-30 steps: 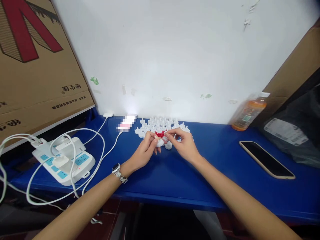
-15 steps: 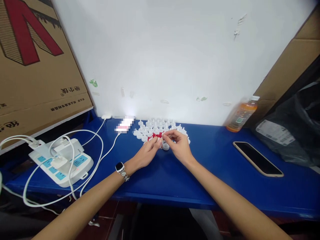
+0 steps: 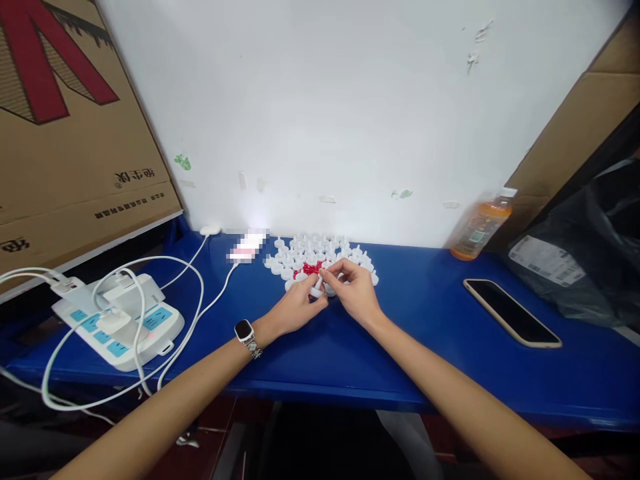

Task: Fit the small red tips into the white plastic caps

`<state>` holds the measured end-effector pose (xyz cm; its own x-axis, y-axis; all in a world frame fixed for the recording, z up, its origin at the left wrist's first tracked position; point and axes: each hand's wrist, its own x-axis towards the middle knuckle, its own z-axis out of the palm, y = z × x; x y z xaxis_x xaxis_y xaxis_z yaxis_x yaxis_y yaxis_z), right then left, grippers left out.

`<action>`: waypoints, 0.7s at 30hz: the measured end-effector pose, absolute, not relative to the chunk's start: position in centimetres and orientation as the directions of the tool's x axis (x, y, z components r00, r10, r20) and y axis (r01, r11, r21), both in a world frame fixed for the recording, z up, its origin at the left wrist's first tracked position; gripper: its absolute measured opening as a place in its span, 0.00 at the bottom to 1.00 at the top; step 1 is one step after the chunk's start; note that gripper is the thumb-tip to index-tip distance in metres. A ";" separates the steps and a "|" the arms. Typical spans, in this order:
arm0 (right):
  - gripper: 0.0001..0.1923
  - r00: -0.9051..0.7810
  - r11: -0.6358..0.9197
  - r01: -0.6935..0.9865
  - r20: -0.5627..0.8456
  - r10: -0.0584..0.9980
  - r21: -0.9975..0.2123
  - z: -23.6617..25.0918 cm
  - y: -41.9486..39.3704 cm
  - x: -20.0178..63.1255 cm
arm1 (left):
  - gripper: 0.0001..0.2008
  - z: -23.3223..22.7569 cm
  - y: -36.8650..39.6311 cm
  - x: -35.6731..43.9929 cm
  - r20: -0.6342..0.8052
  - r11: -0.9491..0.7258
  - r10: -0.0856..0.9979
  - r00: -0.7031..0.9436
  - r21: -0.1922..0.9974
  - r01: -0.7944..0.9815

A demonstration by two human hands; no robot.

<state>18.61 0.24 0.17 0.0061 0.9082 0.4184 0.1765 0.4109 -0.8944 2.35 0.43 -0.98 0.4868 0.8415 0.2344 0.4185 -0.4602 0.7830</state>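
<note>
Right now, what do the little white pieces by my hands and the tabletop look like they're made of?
The white pieces look like molded plastic: uniform, smooth, identical shapes. The tabletop is a glossy blue surface, perhaps painted or laminated; its sheen shows, but the core material cannot be told.

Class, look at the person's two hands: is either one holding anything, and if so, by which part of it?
Both hands, left hand and right hand, pinch one small white plastic piece between their fingertips, at its opposite sides. The exact part gripped is too small to tell.
</note>
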 end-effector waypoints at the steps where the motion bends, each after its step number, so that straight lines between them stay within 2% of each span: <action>1: 0.13 0.005 0.411 0.172 0.418 0.908 -0.895 0.2 0.2 18.6 | 0.04 -1.0 0.4 2.4 0.237 -0.460 0.843 0.483 0.783 0.419; 10: 0.14 -0.009 0.407 0.185 0.413 0.911 -0.894 0.0 -0.2 18.2 | 0.06 -1.1 0.4 2.4 0.244 -0.457 0.850 0.466 0.780 0.426; 16: 0.17 -0.040 0.511 0.207 0.515 0.856 -0.834 -0.1 -0.2 18.1 | 0.07 -1.2 0.5 2.4 0.259 -0.464 0.853 0.453 0.775 0.430; 21: 0.21 -0.071 0.522 0.246 0.522 0.850 -0.816 0.0 -0.3 18.1 | 0.09 -1.3 0.5 2.2 0.246 -0.463 0.847 0.471 0.776 0.428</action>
<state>18.06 -0.31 0.00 -0.0712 0.8497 0.5224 0.2464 0.5225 -0.8163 2.24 0.52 -1.33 0.4709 0.8472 0.2459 0.4281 -0.4632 0.7760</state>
